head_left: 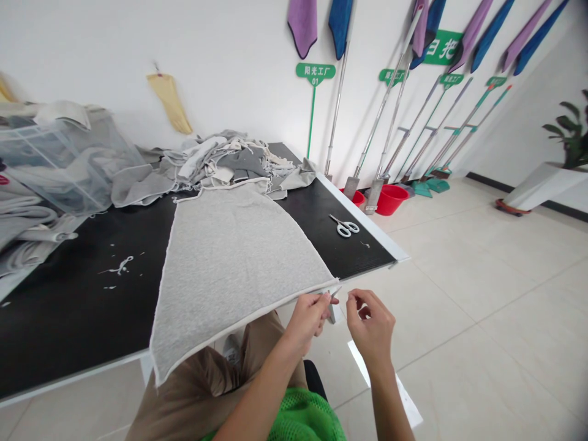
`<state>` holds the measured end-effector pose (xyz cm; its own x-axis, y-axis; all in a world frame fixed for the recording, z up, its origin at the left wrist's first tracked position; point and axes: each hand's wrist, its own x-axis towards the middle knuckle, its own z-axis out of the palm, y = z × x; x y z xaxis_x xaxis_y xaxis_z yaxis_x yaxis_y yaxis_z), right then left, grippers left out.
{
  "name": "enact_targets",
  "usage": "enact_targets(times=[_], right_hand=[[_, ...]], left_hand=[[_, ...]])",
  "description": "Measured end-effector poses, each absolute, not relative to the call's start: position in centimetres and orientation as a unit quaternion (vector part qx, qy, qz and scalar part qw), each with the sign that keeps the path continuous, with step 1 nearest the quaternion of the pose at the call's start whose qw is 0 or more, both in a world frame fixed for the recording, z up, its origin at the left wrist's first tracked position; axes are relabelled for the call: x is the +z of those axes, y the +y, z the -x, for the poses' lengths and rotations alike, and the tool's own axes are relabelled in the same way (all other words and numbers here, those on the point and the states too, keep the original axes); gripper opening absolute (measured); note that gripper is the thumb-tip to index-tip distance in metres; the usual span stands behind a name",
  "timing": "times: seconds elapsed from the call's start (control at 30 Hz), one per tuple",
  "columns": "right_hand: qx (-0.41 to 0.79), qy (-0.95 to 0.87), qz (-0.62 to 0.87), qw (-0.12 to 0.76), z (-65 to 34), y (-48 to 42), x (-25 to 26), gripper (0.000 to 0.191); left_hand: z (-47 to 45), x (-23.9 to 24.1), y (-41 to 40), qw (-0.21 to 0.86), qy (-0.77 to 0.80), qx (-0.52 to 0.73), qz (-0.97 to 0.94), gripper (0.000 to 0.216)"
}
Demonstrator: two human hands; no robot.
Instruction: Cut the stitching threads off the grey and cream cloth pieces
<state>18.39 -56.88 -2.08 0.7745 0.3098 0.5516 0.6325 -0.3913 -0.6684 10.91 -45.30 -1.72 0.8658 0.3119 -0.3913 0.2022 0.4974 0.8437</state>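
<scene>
A light grey piece of cloth (234, 251) with whitish edging lies spread over the front of the black table, its near edge hanging past the table's edge above my lap. My left hand (309, 320) is closed on the cloth's right near corner. Just to the right, my right hand (371, 318) is pinched, its fingertips a little apart from that corner. Whatever may be between those fingertips is too small to make out. White-handled scissors (345, 226) lie on the table beyond my hands, beside the cloth.
A heap of grey and cream cloth pieces (229, 159) lies at the table's back. A clear plastic bin (59, 153) full of cloth stands at left. Thread scraps (123, 264) dot the black tabletop (82, 306). Mops and red buckets (391, 199) stand along the wall.
</scene>
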Motion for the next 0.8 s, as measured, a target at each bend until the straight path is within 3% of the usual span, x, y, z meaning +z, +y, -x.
enact_targets(times=[0.27, 0.43, 0.6, 0.8], right_hand=[[-0.052, -0.195, 0.795, 0.572, -17.0, -58.0, -0.7, 0.02], [-0.037, -0.25, 0.775, 0.579, -15.6, -55.7, 3.3, 0.016], [-0.009, -0.492, 0.725, 0.482, -13.1, -47.5, 9.1, 0.012], [0.024, -0.697, 0.636, 0.331, -7.2, -32.2, 11.8, 0.014]], left_hand=[[-3.6, -0.6, -43.1, 0.829, 0.269, -0.01, -0.491, 0.058], [3.2, -2.0, -43.2, 0.792, 0.277, -0.028, -0.544, 0.068], [8.4, -5.0, -42.8, 0.716, 0.26, 0.006, -0.648, 0.085], [13.8, -6.3, -40.6, 0.627, 0.263, 0.075, -0.729, 0.072]])
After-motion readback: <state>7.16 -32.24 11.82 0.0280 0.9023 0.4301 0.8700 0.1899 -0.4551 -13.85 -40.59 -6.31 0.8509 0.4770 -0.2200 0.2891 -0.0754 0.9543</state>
